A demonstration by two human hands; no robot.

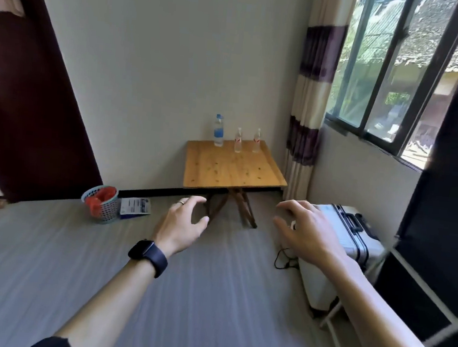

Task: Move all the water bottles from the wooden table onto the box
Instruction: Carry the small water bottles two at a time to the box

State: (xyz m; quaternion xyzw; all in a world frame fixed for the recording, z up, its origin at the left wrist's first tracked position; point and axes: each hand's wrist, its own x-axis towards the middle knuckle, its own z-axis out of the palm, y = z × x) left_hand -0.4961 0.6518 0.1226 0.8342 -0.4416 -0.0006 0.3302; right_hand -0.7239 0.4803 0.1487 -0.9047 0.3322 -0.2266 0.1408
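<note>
Three water bottles stand upright along the far edge of the small wooden table [233,171]. The tall one has a blue label [218,131]. Two smaller bottles carry red labels, the middle one [238,140] and the right one [257,141]. A white hard-shell suitcase [350,235], the box-like thing here, lies on the floor to the table's right. My left hand [182,223], with a ring and a dark watch, hovers in front of the table, fingers loosely spread and holding nothing. My right hand [304,231] reaches forward over the suitcase, also holding nothing.
A mesh basket [102,203] with red items and a leaflet [135,207] sit on the floor by the wall at left. A black cable [284,259] lies beside the suitcase. A dark panel on a white frame [441,221] stands at right under the window.
</note>
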